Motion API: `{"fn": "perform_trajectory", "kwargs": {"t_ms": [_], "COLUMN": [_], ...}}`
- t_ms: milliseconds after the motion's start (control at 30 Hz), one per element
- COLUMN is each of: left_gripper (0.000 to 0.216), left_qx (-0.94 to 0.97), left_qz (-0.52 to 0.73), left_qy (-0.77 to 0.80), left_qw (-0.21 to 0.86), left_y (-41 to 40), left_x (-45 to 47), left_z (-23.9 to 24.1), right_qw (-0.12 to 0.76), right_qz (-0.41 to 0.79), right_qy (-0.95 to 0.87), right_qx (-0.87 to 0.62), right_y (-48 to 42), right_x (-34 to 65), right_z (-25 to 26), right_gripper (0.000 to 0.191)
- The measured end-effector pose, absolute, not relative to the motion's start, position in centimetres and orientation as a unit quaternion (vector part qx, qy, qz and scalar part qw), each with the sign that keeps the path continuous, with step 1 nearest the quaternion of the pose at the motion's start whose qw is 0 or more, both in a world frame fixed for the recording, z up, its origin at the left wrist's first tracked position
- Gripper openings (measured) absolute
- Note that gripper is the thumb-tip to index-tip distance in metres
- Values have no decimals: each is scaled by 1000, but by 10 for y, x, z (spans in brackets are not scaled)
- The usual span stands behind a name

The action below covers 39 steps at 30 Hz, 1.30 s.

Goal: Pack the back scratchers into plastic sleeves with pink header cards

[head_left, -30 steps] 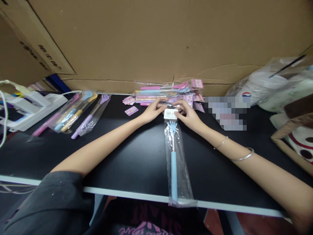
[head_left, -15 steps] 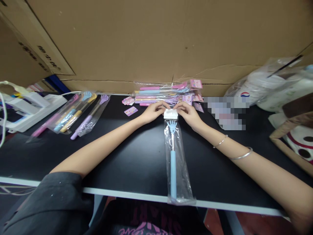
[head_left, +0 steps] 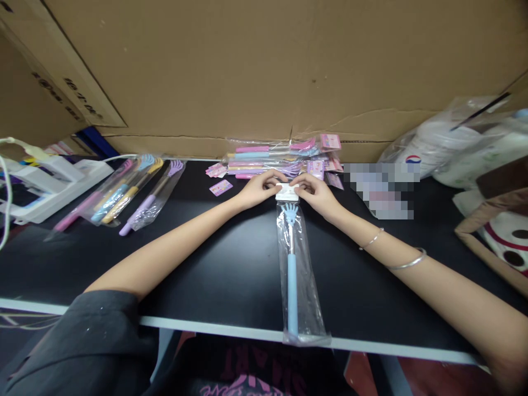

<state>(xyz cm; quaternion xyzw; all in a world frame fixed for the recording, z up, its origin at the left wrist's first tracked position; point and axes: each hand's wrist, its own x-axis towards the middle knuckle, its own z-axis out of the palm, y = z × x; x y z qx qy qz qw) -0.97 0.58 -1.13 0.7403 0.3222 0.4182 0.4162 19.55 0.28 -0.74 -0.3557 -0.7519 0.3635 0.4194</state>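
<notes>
A light-blue back scratcher (head_left: 292, 286) lies inside a clear plastic bag (head_left: 308, 297), its claw end pointing away from me and the bag's bottom reaching the desk's front edge. At the bag's far end is a small white card (head_left: 287, 192) with faint print. My left hand (head_left: 262, 188) pinches the card's left side between thumb and fingers. On its right side, the thumb and fingers of my right hand (head_left: 315, 193) close in the same way. Just beyond the hands sits a pile of bagged back scratchers (head_left: 268, 159) with pink header cards.
Several bagged back scratchers (head_left: 144, 201) lie at left beside a white power strip (head_left: 66, 184). One loose pink card (head_left: 221, 187) rests left of my hands. To the right are a bagged white cup (head_left: 437, 143) and a brown-trimmed bag (head_left: 503, 220). A cardboard wall (head_left: 264, 71) stands behind.
My right thumb and fingers have shifted slightly left on the white card, which looks a little flatter. The bagged back scratcher stays in place.
</notes>
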Motion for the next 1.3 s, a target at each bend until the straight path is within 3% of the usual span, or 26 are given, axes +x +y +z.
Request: {"fn": "perform_trajectory", "kwargs": {"t_ms": [1000,1167,1300], "left_gripper": [36,38,39], "left_qx": [761,788,822], "left_qz": [413,399,373], "left_qy": [316,330,372], "left_qw": [389,333,218], "left_y": [7,2,-8], "left_x": [-11,-11,-9], "left_z": [-16,-13,-4], "right_qw": [407,401,390], "right_qz": [361,316,238], "right_qy": [-761,-779,-805], "right_qx": [-355,-363,-378], "right_y": [2,-1,-8], "right_x": [195,194,193], "right_z": [-9,-8,-6], "right_gripper": [29,31,29]}}
